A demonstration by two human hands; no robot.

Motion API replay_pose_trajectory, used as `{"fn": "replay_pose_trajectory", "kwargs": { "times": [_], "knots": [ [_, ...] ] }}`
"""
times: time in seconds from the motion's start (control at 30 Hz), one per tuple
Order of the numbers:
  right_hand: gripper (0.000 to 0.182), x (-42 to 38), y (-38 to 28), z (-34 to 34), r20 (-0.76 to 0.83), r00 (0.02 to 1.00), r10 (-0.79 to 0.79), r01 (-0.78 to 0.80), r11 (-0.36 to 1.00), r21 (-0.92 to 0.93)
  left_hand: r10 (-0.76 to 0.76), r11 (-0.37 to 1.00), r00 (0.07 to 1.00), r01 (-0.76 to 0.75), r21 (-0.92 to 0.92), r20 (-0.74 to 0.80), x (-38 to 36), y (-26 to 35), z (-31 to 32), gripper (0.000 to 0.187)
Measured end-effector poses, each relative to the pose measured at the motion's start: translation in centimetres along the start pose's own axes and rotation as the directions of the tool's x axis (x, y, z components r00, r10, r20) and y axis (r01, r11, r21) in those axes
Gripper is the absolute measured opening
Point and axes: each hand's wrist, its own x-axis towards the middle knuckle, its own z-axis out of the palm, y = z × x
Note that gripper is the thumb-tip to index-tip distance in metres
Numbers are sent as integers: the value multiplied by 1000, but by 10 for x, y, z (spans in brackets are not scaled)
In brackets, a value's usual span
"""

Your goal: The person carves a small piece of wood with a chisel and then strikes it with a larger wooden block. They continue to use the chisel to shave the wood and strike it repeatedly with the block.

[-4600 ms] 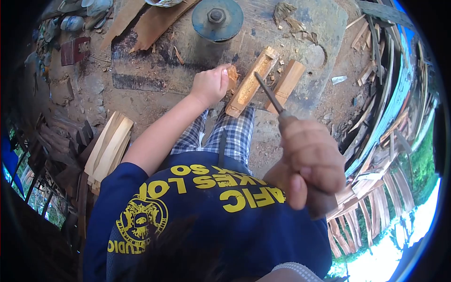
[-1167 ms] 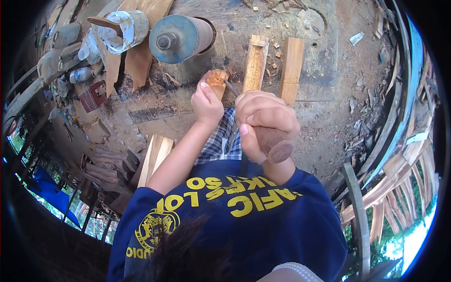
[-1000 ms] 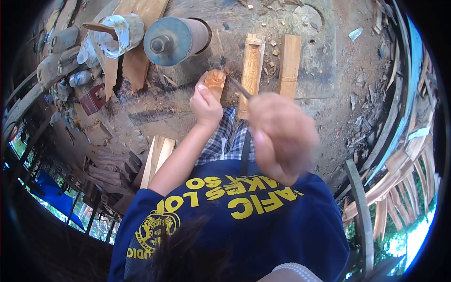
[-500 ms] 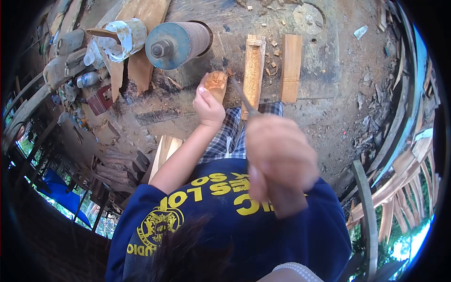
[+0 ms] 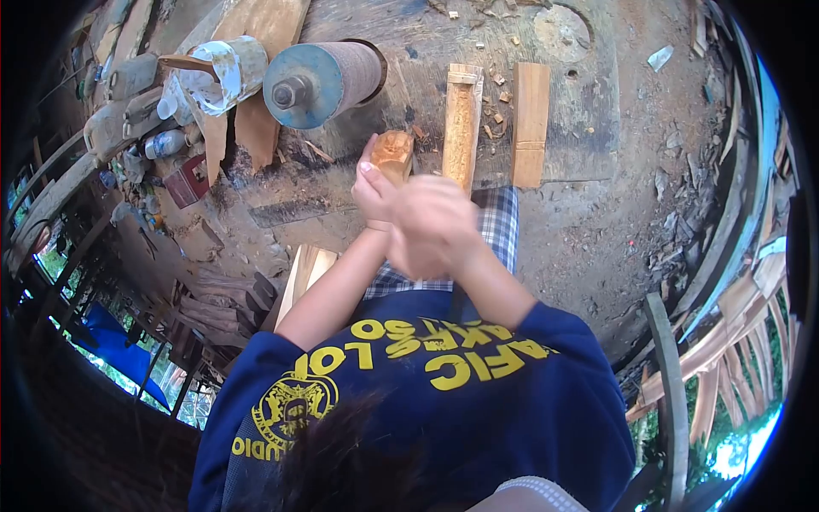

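Note:
My left hand (image 5: 373,196) is closed round a short piece of carved wood (image 5: 393,148), its hollowed, chipped end facing up. My right hand (image 5: 433,224), smeared by motion, is a fist close beside my left wrist. Its wooden-handled tool with a narrow dark blade is almost wholly hidden now. Just beyond my right hand lies a long wooden bar (image 5: 461,119) with a rough, gouged face. To its right is a smoother wooden piece (image 5: 531,128) with lines across it.
A blue-ended sanding drum (image 5: 294,90) lies in the board (image 5: 409,26) at upper left. Beside it are a cut plastic container (image 5: 235,72), a bottle (image 5: 164,143) and a dark red box (image 5: 184,181). Wood chips (image 5: 495,128) lie between the two bars.
My right hand has swung left and away from the camera, from over my right side to beside my left wrist. My left hand and the carved wood have barely moved.

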Motion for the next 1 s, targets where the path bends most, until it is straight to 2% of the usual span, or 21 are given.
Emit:
{"fn": "replay_pose_trajectory", "kwargs": {
  "times": [0.03,0.1,0.13,0.17,0.2,0.23,0.27,0.3,0.5,0.83,0.9,0.93,1.0],
  "knots": [
    [12,-5,8,4,-4,1000,2,-2,1000,-2,-3,999,1000,3,-33,8,0,-4,2,52],
    [14,-10,23,12,-38,992,-124,129,961,244,-5,996,1000,5,-93,8,4,-15,6,52],
    [14,-8,12,8,-41,993,-108,115,959,259,-20,994,1000,22,-109,14,-1,-21,1,53],
    [16,-6,0,-5,-110,987,-114,137,963,233,-33,991,999,35,-128,19,-4,-27,-3,53],
    [17,1,-8,-18,-174,977,-126,160,967,197,-39,992,999,41,-123,21,-4,-23,-4,53],
    [17,7,-14,-27,-174,978,-117,151,968,199,-1,999,1000,2,-45,12,-3,-11,-6,54],
    [18,12,-19,-35,-161,976,-145,189,934,305,36,999,999,-36,30,10,-4,-1,-6,54],
    [19,14,-21,-39,-152,972,-178,226,886,406,-10,1000,1000,11,-7,28,-4,2,-7,54],
    [16,16,-3,-26,-142,964,-226,265,877,401,-52,997,996,47,60,73,5,9,-8,53],
    [15,28,-11,-34,-121,985,-124,167,863,477,-46,997,996,42,64,75,7,8,-9,53],
    [16,28,-9,-33,-126,985,-119,166,860,483,-16,993,996,5,116,89,8,5,-11,53],
    [16,29,-9,-31,-122,986,-117,161,861,483,-20,993,996,10,114,88,7,1,-9,53],
    [17,30,-8,-27,-84,988,-133,157,866,475,-43,999,996,45,-26,77,8,-3,-4,52]
  ]
}}
